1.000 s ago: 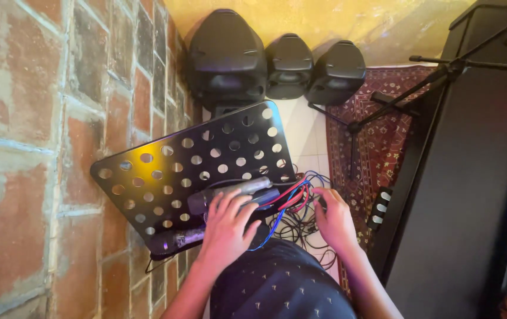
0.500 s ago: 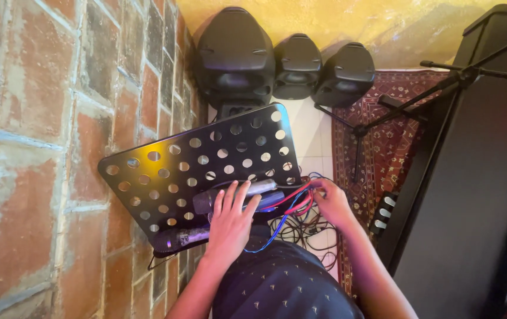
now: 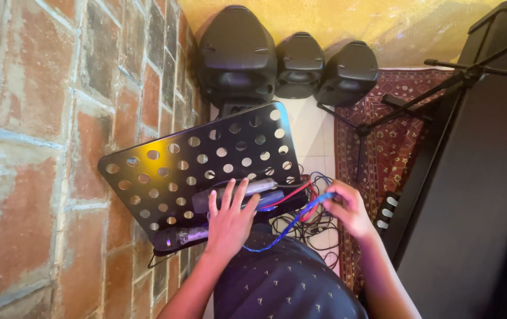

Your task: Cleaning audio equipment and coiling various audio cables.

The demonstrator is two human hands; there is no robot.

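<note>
A black perforated music stand tray (image 3: pixel 176 159) tilts in front of me beside the brick wall. My left hand (image 3: pixel 228 220) lies flat, fingers spread, on a grey oblong device (image 3: pixel 253 190) resting on the tray's ledge. A second dark grey device (image 3: pixel 176 238) lies lower on the ledge. My right hand (image 3: pixel 348 207) is closed on a blue cable (image 3: pixel 286 227) that runs back towards my lap. A red cable (image 3: pixel 292 194) leads from the device towards that hand.
Three black speakers (image 3: pixel 238 53) stand against the yellow wall ahead. A tangle of black cables (image 3: pixel 306 227) lies on the tiled floor. A patterned red rug (image 3: pixel 383 136), a black microphone stand (image 3: pixel 425 97) and a large black case (image 3: pixel 478 177) fill the right.
My right hand has pulled away to the right of the tray, drawing the blue cable out. My left hand has stayed on the grey device with fingers more spread.
</note>
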